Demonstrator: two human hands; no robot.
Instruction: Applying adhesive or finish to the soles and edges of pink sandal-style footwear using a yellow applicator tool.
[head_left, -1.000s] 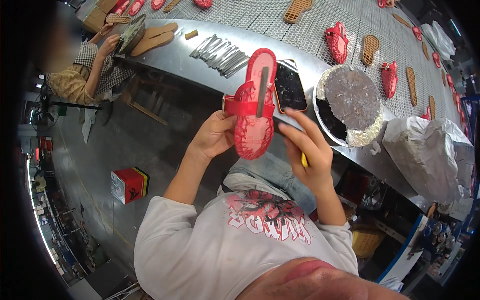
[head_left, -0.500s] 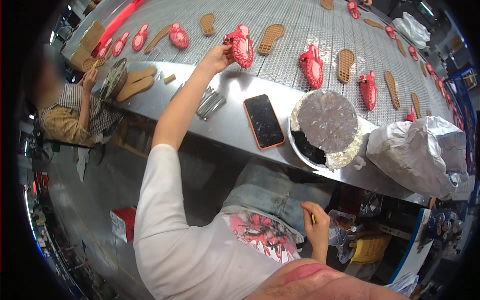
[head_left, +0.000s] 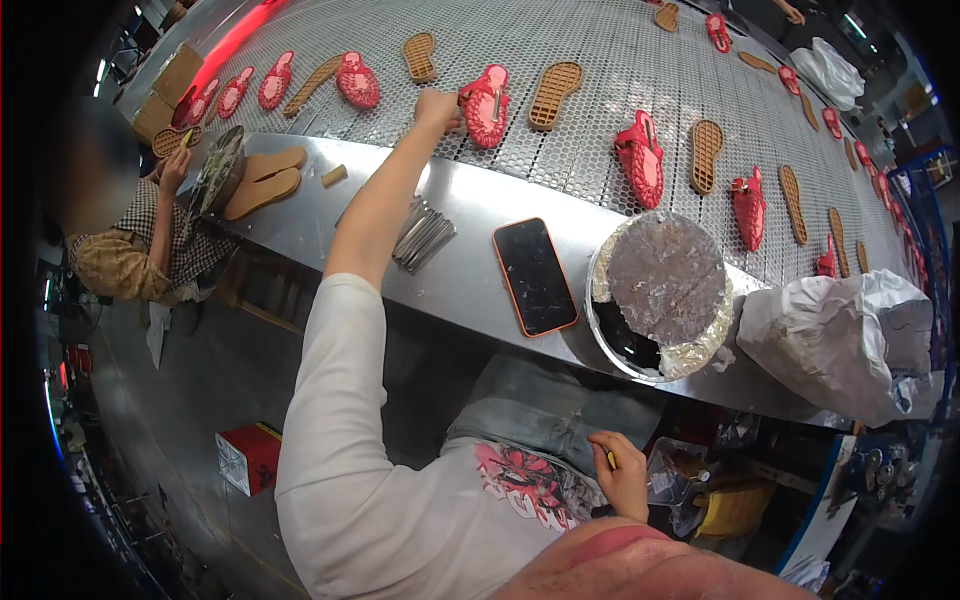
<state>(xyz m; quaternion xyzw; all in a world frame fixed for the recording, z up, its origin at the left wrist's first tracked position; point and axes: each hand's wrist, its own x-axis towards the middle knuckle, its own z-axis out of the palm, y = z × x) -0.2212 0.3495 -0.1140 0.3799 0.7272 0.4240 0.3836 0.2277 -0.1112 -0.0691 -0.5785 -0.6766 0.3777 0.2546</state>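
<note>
A red woven sandal upper with a strap and a metal piece inside lies on the mesh belt in front of me. My left hand reaches out to its left side, fingers curled in at the strap; the fingertips are partly hidden. Low by my lap, my right hand is closed around a small yellow and dark stick-like tool, most of it covered by the fingers. Brown ridged soles lie between several more red sandal uppers along the belt.
On the metal ledge are thin metal strips, an orange-cased phone, a lidded tub of dark stuff and a white sack. At far left, a co-worker sits near two tan soles. A red box stands below.
The view has tilted, so the belt and ledge appear lower. My left hand has drawn lower along the sandal's side, its fingers more curled. My right hand stays low with the tool.
</note>
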